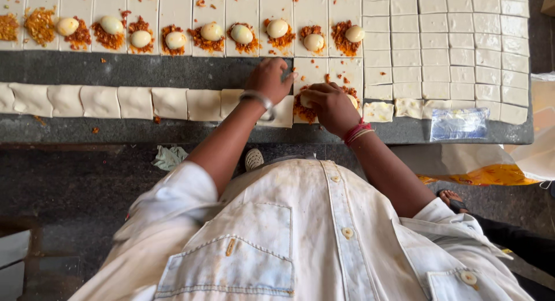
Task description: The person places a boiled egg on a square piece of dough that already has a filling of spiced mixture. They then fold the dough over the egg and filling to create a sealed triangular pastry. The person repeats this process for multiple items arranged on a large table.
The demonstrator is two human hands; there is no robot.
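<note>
Dough square (304,104) w/ orange filling and half an egg lies at the near edge of the dark stone counter (144,70), under both hands. Largest in view: the counter itself, covered on the right by a grid of plain cut dough squares (457,41). Along the far side runs a row of squares topped w/ spiced orange filling and halved boiled eggs (241,33). Nearer, to the left, a line of folded pastries (101,100) sits side by side. A clear plastic packet (459,123) lies at the counter's right end. Left hand (270,79), metal bangle on wrist, presses fingers down onto the dough's far edge. Right hand (330,106), red thread at wrist, curls over the filling, pinching the dough.
</note>
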